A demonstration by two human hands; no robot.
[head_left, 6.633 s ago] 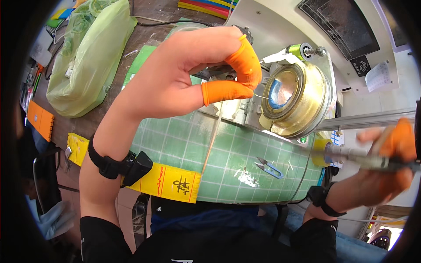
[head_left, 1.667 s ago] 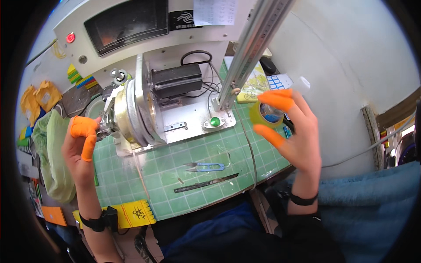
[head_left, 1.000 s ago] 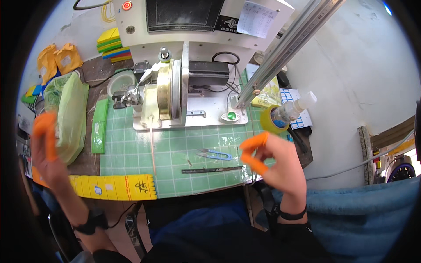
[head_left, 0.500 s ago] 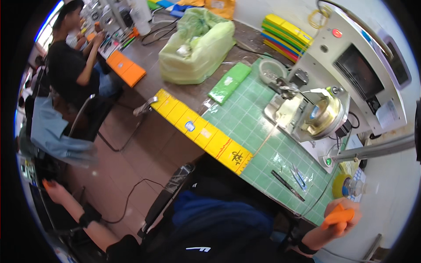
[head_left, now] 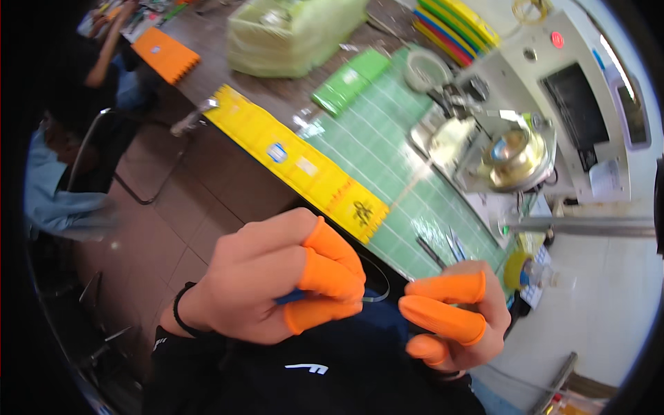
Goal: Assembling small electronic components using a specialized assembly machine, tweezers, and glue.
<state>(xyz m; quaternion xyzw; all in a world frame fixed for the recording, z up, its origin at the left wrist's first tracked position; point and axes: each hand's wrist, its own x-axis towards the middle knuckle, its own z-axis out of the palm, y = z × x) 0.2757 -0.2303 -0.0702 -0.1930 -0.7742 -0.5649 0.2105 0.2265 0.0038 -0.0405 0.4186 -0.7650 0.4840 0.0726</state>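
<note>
My left hand (head_left: 259, 280) wears orange finger cots on thumb and fingers. Its fingertips are pinched together on a thin pale wire (head_left: 384, 285), which curves out in a small loop. Facing it on the right, my right hand (head_left: 470, 321) also has orange cots; its thumb and fingers are slightly apart, with nothing visible between them. Both hands hover in front of my dark top, below the edge of the green gridded mat (head_left: 377, 155). Just beyond them lies a long yellow folded strip (head_left: 308, 167) with dark marks at its near end.
A machine with a dark screen (head_left: 579, 104) and a round metal fixture (head_left: 508, 159) stands at the right. Tweezers (head_left: 456, 245), a green packet (head_left: 351, 81) and a bag-lined bin (head_left: 280, 41) are on the table. Another person (head_left: 83, 69) sits at far left.
Both hands have come inward from the far left and right to meet before my body. A looped wire now shows at the left fingertips. The view has shifted, moving the table upward.
</note>
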